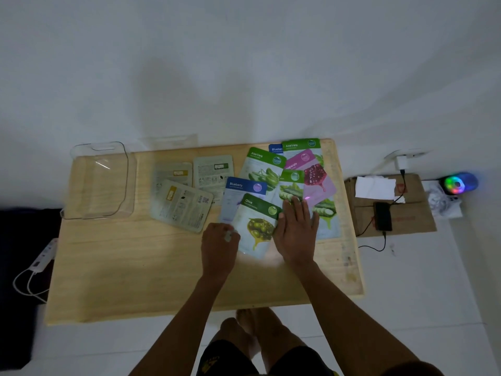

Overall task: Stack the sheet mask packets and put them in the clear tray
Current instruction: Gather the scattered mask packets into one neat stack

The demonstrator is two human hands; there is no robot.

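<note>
Right of the clear tray (pixel 99 180), well apart from it, sheet mask packets (pixel 267 175) lie fanned over the wooden table (pixel 135 267). They look thin, light, floppy and slick, so I'd pinch edges or slide them together. Left hand (pixel 219 244) has fingers curled at the Olive packet (pixel 256 226) edge; whether it's actually gripping, can't tell. Right hand (pixel 296 229) lies flat, fingers slightly spread. Glossy fruit prints; three face down.
</note>
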